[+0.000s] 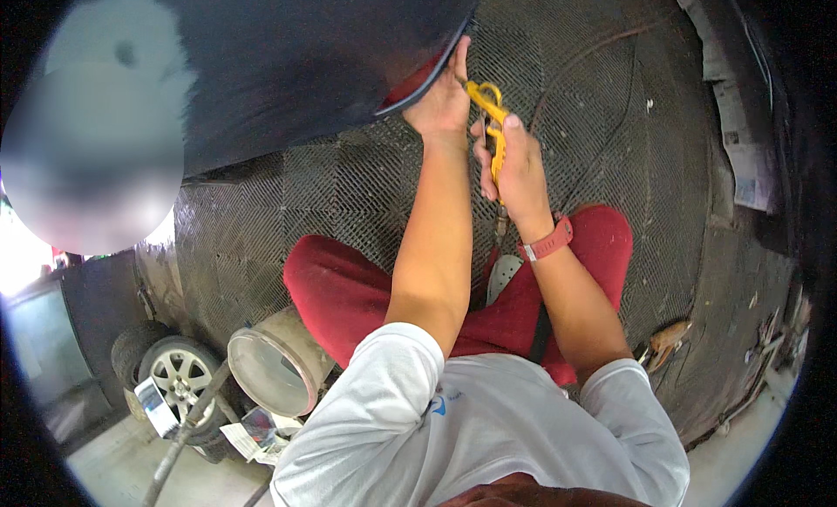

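A yellow air blow gun (498,141) is gripped in my right hand (521,171), its hose fitting pointing down and its nozzle end toward the panel. My left hand (440,102) reaches up to the edge of a dark car body panel (305,62) and touches it. Its visible fingers are stretched out along the rim, and the others are hidden by the panel. A grey primer-like patch (122,36) covers the panel's left part, and a red strip (410,87) shows near its lower edge. The nozzle is just right of my left hand.
Dark ribbed matting (253,202) covers the floor. A hose (571,62) runs across it at upper right. At lower left are a whitish bucket (272,372), a wheel (181,376), a pole (183,433) and papers (253,437). A tan object (667,341) lies at right.
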{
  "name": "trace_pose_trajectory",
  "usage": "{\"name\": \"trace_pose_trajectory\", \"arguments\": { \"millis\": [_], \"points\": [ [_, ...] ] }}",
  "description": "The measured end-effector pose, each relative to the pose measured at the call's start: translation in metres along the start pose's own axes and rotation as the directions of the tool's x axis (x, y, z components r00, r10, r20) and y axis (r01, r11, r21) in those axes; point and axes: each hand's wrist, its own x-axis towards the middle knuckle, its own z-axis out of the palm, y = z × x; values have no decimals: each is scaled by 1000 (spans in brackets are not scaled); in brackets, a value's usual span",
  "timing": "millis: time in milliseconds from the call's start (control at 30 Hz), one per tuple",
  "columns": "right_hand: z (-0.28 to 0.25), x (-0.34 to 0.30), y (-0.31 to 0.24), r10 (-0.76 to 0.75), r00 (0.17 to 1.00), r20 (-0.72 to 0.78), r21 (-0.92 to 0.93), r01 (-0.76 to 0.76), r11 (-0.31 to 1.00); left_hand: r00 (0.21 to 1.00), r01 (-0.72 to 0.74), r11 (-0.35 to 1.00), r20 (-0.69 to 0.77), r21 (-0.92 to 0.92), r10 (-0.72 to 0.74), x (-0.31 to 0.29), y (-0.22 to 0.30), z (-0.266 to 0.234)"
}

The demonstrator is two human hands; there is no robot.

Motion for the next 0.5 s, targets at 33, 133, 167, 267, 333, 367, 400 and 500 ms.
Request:
{"name": "trace_pose_trajectory", "arguments": {
  "millis": [33, 133, 167, 267, 333, 367, 400, 500],
  "points": [
    [3, 1, 3, 16, 999, 32, -10, -16, 1000, 999, -52, 993, 6, 108, 52, -6, 5, 5],
    [9, 3, 14, 100, 990, 98, -23, -98, 995, 996, -76, 972, -26, 224, 84, -27, 31, 19],
    [11, 3, 21, 119, 985, 125, -50, -114, 992, 996, -61, 972, -48, 228, 74, -34, 47, 21],
    [26, 0, 35, 180, 955, 235, -90, -163, 982, 989, -129, 952, -30, 278, 143, -56, 104, 22],
    [35, -5, 40, 168, 939, 302, -125, -136, 983, 969, -197, 945, -95, 259, 228, -71, 136, 30],
    [36, -5, 45, 162, 932, 324, -140, -122, 983, 956, -222, 943, -135, 249, 261, -76, 144, 37],
    [37, -5, 51, 158, 929, 334, -135, -119, 984, 958, -241, 944, -101, 226, 269, -82, 152, 44],
    [44, -6, 51, 142, 947, 289, -162, -98, 982, 900, -415, 882, -45, 222, 434, -96, 191, 62]
  ]
}}
